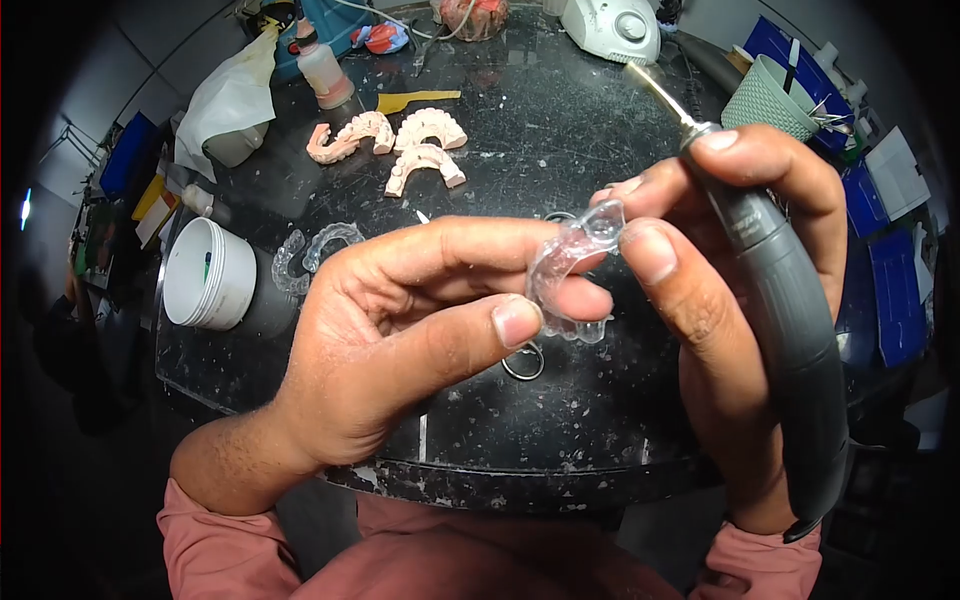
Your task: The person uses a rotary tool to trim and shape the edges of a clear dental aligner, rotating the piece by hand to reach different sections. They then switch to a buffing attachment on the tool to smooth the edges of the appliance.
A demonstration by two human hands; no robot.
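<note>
My left hand (385, 325) pinches a clear dental aligner (552, 278) between thumb and fingers, its arch standing on edge above the table. My right hand (715, 310) is wrapped round a dark grey rotary handpiece (785, 290), whose thin metal bur points up and away to the left, apart from the aligner. The right thumb and fingertips also steady the aligner's upper end. Beneath the left fingers lies a metal finger ring (523, 363), most of that tool being hidden. More clear aligners (305, 255) rest on the table beyond my left wrist.
Pinkish dental models (430, 160) and a yellow tool (415, 100) lie on the black table (560, 420). A white tub (210, 275) stands at left, a bottle (322, 72) behind. A white control unit (610, 30) and a green basket (765, 100) stand at the back right.
</note>
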